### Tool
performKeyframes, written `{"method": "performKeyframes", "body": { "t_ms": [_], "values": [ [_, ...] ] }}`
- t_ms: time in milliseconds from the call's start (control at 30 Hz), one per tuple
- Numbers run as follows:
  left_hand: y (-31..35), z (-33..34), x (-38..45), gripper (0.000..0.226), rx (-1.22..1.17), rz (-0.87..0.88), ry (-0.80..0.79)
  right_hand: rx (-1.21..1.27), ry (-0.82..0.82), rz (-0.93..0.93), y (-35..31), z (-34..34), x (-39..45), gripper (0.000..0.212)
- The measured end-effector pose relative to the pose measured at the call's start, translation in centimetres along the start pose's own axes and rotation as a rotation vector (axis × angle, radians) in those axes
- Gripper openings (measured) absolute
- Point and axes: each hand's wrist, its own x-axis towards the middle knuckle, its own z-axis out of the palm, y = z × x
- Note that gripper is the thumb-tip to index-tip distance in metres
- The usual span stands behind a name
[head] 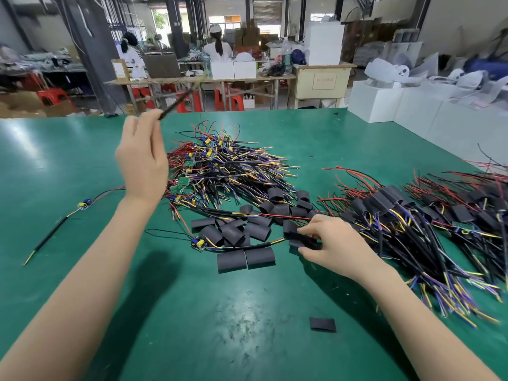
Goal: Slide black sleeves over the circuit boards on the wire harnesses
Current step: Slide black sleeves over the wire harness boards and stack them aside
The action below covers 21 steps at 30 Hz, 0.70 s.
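Nearest, a lone black sleeve (323, 324) lies flat on the green counter (68, 160). Just beyond it the right hand (330, 247) pinches one sleeve from the loose sleeve pile (239, 229), likely to fit next. Raised at far left, the left hand (143, 160) grips a harness cable (176, 104), lifting it clear. Unsleeved harnesses (228, 166) lie between the hands; finished ones (412, 215) lie right.

Left hand (143, 158) raised, right hand (330, 243) seemingly pinching
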Motion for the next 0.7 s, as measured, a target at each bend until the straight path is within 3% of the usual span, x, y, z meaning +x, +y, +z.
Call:
{"method": "performKeyframes", "body": {
  "t_ms": [67, 200, 267, 433, 567, 700],
  "values": [
    [1.2, -0.8, -0.6, 0.024, -0.068, 0.033, -0.169, 0.058, 0.018, -0.013, -0.1, 0.0, 0.1, 0.030],
    [3.0, -2.1, -3.2, 0.020, -0.304, 0.018, -0.745, 0.198, 0.095, -0.034, -0.1, -0.3, 0.1, 0.033],
    [3.1, -2.4, -5.0, 0.018, -0.377, -0.061, -0.889, 0.224, 0.119, -0.054, 0.0, -0.3, 0.1, 0.032],
    [2.4, -2.2, -8.8, 0.023, -0.452, -0.357, -0.804, -0.057, 0.074, -0.068, 0.0, 0.8, 0.0, 0.038],
    [1.8, -2.0, -9.9, 0.021, -0.460, -0.420, -0.764, 0.170, 0.107, -0.223, -1.8, 1.9, 0.2, 0.030],
    [1.4, -1.7, -10.3, 0.024, -0.512, -0.462, -0.739, 0.183, 0.016, -0.372, -3.3, 3.1, 0.5, 0.028]
  ]
}}
